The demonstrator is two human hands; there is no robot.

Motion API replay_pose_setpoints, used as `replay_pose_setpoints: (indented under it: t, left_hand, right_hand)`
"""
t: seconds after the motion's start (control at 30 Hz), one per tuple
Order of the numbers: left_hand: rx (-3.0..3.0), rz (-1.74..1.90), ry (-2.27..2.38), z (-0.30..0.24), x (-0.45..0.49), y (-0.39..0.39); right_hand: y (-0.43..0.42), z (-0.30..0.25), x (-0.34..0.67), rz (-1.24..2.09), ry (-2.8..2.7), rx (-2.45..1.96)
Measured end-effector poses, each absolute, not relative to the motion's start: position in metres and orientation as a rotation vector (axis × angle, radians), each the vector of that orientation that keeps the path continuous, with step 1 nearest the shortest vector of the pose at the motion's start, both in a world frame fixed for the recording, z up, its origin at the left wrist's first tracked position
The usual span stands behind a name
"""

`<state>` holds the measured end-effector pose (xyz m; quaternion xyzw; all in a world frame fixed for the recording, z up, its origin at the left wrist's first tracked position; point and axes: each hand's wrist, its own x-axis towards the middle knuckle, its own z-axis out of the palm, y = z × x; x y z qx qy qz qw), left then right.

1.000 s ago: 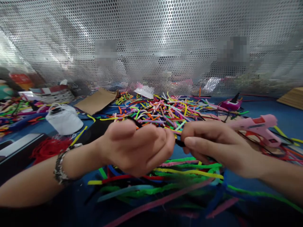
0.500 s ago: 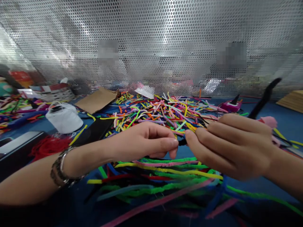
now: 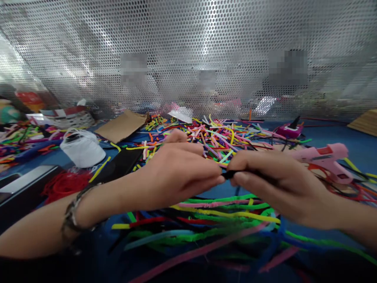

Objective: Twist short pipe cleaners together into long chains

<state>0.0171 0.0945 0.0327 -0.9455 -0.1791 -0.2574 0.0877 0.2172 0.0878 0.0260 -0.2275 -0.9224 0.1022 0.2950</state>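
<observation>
A small black fuzzy pipe cleaner (image 3: pixel 229 174) spans the gap between my fingertips; most of it is hidden by my hands. My left hand (image 3: pixel 179 175) pinches its left end, back of the hand up, with a bracelet on the wrist. On the other side, my right hand (image 3: pixel 277 182) grips it between thumb and index finger. Beneath both hands lie long pipe cleaners in green, pink, red and blue, with a yellow pipe cleaner (image 3: pixel 224 214) running across. Behind my hands is a heap of short coloured pipe cleaner pieces (image 3: pixel 206 137).
A pink glue gun (image 3: pixel 330 157) lies right of my right hand. At left are a white cap-like item (image 3: pixel 82 149), red netting (image 3: pixel 66 184) and a black-and-silver device (image 3: pixel 29 181). Cardboard (image 3: pixel 122 125) lies farther back, before a perforated metal panel (image 3: pixel 188 51).
My right hand has turned and lowered, exposing the glue gun; the long black end that stuck up behind it no longer shows. My left hand has rolled palm-down.
</observation>
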Motion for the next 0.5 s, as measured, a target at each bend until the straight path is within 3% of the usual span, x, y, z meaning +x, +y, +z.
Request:
replay_pose_setpoints:
  t: [0.13, 0.23, 0.37, 0.5]
  left_hand:
    - [-4.010, -0.664, -0.951, 0.025, 0.025, 0.099]
    - [-4.401, -0.657, -1.019, 0.018, 0.028, 0.098]
    - [-3.849, -0.697, -0.934, 0.021, 0.026, 0.097]
    - [-2.784, -0.707, -0.500, 0.031, 0.018, 0.091]
  right_hand:
    - [0.088, 0.034, 0.224, -0.913, -2.408, -0.209]
    - [0.086, 0.038, 0.229, -1.282, -2.357, -0.103]
    - [0.089, 0.035, 0.228, -1.136, -2.514, -0.161]
    - [0.089, 0.032, 0.223, -0.463, -2.644, -0.355]
